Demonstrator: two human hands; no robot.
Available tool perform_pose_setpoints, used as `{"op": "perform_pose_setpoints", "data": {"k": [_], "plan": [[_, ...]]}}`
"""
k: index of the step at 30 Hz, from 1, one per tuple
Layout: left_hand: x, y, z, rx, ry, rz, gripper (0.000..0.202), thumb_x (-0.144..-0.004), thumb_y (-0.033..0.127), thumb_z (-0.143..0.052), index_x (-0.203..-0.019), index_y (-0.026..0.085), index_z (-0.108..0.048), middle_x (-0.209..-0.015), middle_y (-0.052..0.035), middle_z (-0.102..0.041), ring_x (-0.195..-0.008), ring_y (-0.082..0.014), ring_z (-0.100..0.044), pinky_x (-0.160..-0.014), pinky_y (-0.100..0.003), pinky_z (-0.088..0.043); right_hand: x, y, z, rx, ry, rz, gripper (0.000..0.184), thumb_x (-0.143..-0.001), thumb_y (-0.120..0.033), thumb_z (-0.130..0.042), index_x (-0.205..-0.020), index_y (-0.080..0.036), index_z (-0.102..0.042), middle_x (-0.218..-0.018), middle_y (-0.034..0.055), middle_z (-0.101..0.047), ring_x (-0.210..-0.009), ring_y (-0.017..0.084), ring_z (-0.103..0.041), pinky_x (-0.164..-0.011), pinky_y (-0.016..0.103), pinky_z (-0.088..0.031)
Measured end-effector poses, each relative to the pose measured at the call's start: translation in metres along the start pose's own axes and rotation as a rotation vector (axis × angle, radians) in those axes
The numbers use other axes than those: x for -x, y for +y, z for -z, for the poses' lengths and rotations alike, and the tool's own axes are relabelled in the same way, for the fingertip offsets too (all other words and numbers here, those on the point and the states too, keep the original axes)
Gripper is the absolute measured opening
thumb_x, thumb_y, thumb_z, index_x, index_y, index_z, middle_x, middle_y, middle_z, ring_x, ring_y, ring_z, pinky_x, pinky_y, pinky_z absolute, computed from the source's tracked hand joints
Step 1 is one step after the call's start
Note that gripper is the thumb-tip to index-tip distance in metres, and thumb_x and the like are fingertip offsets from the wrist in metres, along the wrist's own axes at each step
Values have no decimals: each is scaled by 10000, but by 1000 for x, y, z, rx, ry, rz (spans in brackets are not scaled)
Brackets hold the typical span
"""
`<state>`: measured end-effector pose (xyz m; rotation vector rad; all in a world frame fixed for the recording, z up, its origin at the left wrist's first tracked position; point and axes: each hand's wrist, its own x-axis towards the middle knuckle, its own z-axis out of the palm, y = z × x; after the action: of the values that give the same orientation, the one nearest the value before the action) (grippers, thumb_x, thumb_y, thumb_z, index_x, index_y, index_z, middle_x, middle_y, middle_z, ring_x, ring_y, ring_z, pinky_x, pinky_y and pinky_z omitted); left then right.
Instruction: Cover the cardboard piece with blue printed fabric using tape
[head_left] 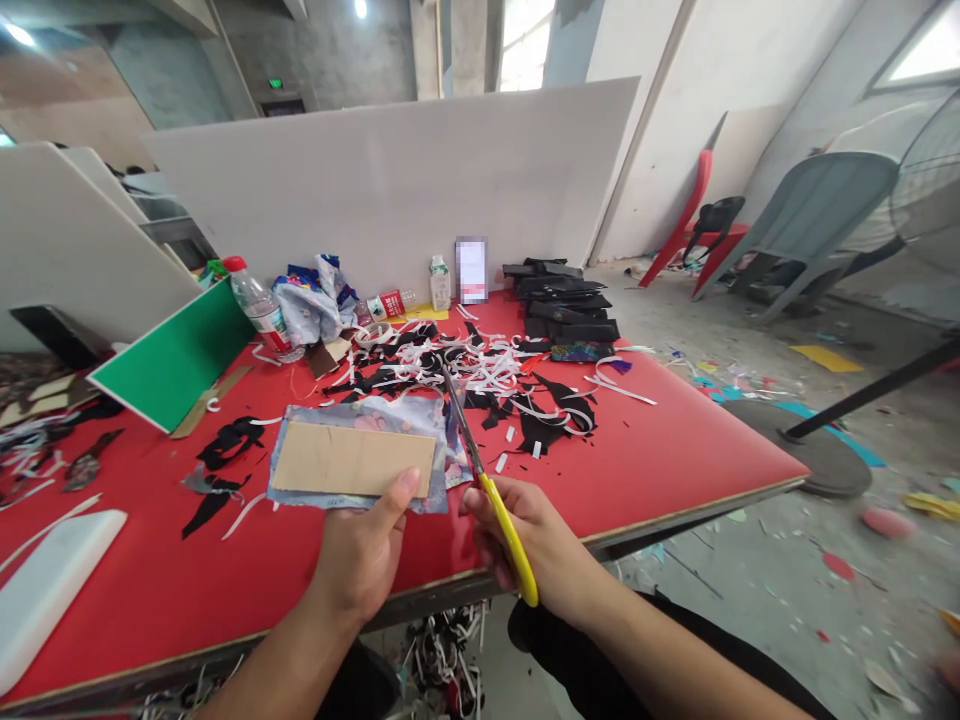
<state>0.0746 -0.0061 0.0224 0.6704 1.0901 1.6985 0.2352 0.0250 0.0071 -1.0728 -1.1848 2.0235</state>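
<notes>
My left hand [367, 550] grips a tan cardboard strip [349, 460] together with the blue patterned fabric [289, 430] under it. The thumb presses on the strip's right end, and fabric shows past its edges. In my right hand [525, 525] is a pair of scissors [502, 520] with yellow handles, its blades pointing up and away from me. The blades lie just right of the fabric and look nearly closed. A smaller patterned fabric piece [456, 462] shows between the fabric and the blades. Behind them spreads a heap of white and black scraps [480, 365].
Black folded pieces [562, 300] are stacked at the back right of the red table [660, 450]. A plastic bottle [259, 310], a small carton [439, 283] and a phone [472, 270] stand along the back. A green board [180, 350] leans at left. Chairs [810, 220] are beyond the right edge.
</notes>
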Motion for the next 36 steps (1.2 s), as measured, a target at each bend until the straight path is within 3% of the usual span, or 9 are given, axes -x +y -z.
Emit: {"op": "perform_pose_setpoints", "data": {"k": [4,8,12,15,17,21,28,32,36], "plan": [[-1,15,7,-48,-77,71,698,-712,257,-931,-1367,282,-690,-1003,-17,-839,-913,-257,-807,-781,-328,-675,-3,-4,11,-20,86,35,625,-685,-762,-815,-828,-217,-544,-487,-104,-493,-374,71,-431,-385,196,-324],[6,28,19,-56,-175,263,587,-720,261,-931,-1280,265,-752,-855,-24,-827,-670,-212,-768,-537,-262,-616,-4,-8,22,-83,83,179,596,-699,-718,-846,-871,-186,-640,-774,27,-714,-596,138,-650,-529,257,-510],[7,17,23,-96,-305,419,520,-752,355,-926,-1236,231,-783,-975,-81,-844,-824,-266,-803,-758,-342,-662,-2,-7,21,-205,54,253,577,-649,-585,-946,-1017,-197,-728,-947,51,-752,-860,182,-702,-740,298,-564],[3,3,20,-200,-389,388,480,-849,440,-843,-1263,207,-778,-1053,-120,-839,-921,-313,-803,-838,-399,-650,-3,-4,14,-169,97,190,630,-491,-396,-1044,-990,-196,-715,-828,-20,-699,-746,140,-638,-707,289,-538],[1,-4,18,-267,-371,314,479,-868,443,-825,-1285,215,-769,-1110,-122,-832,-987,-330,-793,-844,-398,-644,-6,-1,11,-155,144,151,655,-459,-334,-1047,-988,-199,-685,-750,-53,-664,-669,123,-594,-652,282,-515],[-1,-8,16,-247,-338,235,492,-881,407,-819,-1336,237,-739,-1217,-112,-809,-1101,-333,-767,-918,-408,-628,-7,2,11,-152,189,186,655,-518,-400,-1019,-1027,-194,-661,-761,-52,-658,-657,125,-594,-647,285,-502],[4,-11,15,-138,-362,373,479,-795,264,-900,-1256,226,-775,-1254,-123,-796,-1117,-331,-770,-1006,-448,-599,-3,1,13,-47,232,227,582,-569,-467,-979,-944,-201,-622,-725,-65,-584,-623,119,-528,-603,288,-454],[0,-13,16,-175,-338,343,466,-824,299,-883,-1263,186,-774,-1178,-129,-820,-1097,-320,-778,-1005,-424,-599,-6,-1,13,26,255,256,550,-561,-446,-977,-911,-197,-633,-674,-85,-526,-602,105,-468,-577,275,-406],[-8,-10,16,-108,-246,236,466,-850,315,-866,-1284,182,-760,-1203,-120,-814,-1100,-293,-777,-999,-392,-608,-3,-6,16,101,254,220,576,-597,-571,-940,-899,-205,-613,-659,-69,-523,-581,121,-489,-565,289,-400]]}}
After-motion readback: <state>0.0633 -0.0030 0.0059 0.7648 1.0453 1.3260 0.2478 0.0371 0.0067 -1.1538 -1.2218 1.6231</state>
